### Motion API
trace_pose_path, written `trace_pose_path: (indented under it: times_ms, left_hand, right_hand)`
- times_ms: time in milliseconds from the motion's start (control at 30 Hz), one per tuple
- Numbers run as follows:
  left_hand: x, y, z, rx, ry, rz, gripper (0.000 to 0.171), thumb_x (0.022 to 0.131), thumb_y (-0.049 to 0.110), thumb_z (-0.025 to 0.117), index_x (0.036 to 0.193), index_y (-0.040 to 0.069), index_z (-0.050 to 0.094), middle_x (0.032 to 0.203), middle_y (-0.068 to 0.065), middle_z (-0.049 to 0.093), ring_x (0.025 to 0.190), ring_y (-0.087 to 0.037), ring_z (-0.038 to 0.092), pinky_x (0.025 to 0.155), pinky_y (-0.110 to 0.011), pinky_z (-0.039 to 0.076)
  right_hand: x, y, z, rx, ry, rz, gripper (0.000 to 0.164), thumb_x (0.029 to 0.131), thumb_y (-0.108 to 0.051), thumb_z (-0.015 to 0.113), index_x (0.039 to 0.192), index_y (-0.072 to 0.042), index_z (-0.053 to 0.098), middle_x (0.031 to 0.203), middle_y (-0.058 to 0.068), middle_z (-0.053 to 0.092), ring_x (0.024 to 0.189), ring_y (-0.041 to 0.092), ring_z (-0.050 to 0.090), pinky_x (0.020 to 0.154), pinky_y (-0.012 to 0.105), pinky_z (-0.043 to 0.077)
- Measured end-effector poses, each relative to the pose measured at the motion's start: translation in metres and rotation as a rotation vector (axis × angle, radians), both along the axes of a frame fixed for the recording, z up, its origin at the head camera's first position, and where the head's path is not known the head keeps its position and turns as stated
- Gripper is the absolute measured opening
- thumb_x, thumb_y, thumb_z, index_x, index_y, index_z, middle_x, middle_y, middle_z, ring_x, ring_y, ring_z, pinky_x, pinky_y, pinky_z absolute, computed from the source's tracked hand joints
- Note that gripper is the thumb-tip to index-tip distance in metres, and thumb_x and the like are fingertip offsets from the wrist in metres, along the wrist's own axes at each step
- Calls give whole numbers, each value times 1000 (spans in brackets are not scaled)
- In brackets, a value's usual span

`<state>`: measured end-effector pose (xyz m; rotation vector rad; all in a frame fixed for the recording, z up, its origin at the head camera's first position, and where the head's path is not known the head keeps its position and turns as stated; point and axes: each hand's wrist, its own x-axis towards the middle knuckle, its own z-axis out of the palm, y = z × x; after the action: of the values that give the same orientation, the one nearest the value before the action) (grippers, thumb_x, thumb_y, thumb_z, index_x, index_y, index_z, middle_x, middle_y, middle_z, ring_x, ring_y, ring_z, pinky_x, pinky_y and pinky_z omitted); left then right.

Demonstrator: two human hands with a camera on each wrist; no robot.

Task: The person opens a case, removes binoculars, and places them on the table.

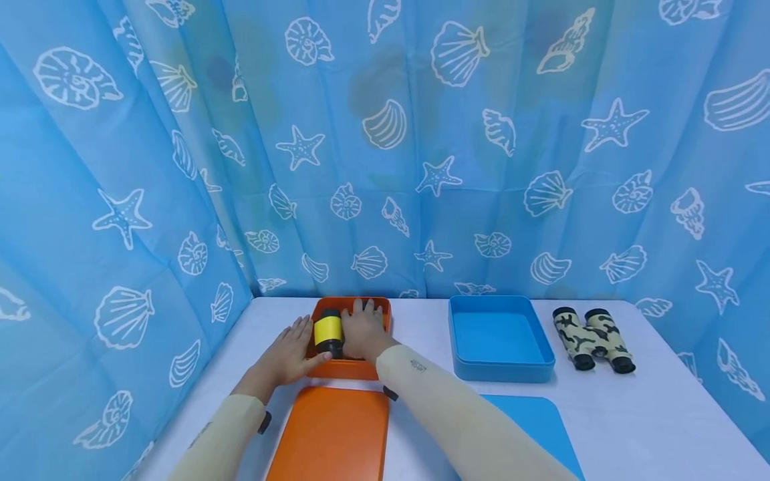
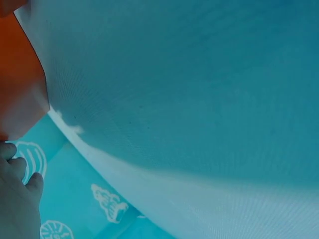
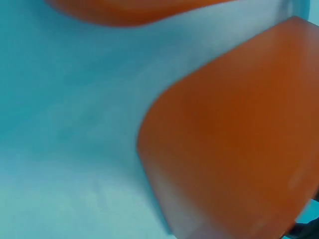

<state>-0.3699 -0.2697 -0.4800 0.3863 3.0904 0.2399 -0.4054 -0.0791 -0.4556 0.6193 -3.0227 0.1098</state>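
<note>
A pair of black and yellow binoculars (image 1: 328,330) lies in the orange box (image 1: 353,369) at the table's far left; one barrel shows while the other is largely hidden beneath my right hand (image 1: 364,332). That hand grips the binoculars from above, its fingers spread over the far end. Beside them, my left hand (image 1: 290,355) rests along the box's left side with straight fingers, its thumb reaching across the near rim. In the left wrist view, fingers (image 2: 19,172) appear at the lower left, close to the orange wall.
The orange lid (image 1: 333,434) lies flat in front of its box. Farther right stands an open blue box (image 1: 504,369), with a blue lid (image 1: 537,427) partly under my right forearm. Camouflage-patterned binoculars (image 1: 592,339) lie at the far right. A shell-patterned blue curtain (image 1: 385,167) hangs behind the table.
</note>
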Motion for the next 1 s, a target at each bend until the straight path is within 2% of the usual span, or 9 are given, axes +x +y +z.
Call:
trace_pose_path:
  times_ms: [200,467,633,800,1000]
  left_hand:
    - [2,3,4,9,-5,2,112,81,84,34,155,2,16,160,-16,18,146,-36,13,115,-55,11]
    - [3,4,5,19,-21,8,110,82,82,37,155,3,15,160,-16,18,146,-35,13,115,-55,10]
    - [2,4,5,33,-30,15,108,83,80,40,155,4,16,159,-17,19,145,-37,14,115,-57,10]
    - [1,4,4,39,-22,13,105,85,77,44,155,5,16,159,-17,20,145,-38,14,114,-58,11]
    - [5,6,5,48,-21,18,104,85,75,46,155,4,17,159,-18,19,145,-39,12,114,-58,11]
  right_hand:
    - [2,2,12,43,25,9,96,71,-54,81,149,-13,41,149,20,28,137,48,23,111,61,20]
    - [1,16,27,37,65,14,101,68,-63,78,149,-14,41,143,18,35,134,45,27,110,61,21]
    - [-1,35,36,36,59,27,100,71,-66,74,150,-15,39,144,18,34,134,44,28,110,59,25]
    - [-3,57,42,82,89,58,95,75,-64,70,150,-16,39,145,19,33,134,45,29,110,57,27]
    - [1,86,45,121,86,81,93,77,-62,70,151,-17,38,148,18,29,134,42,27,111,53,28]
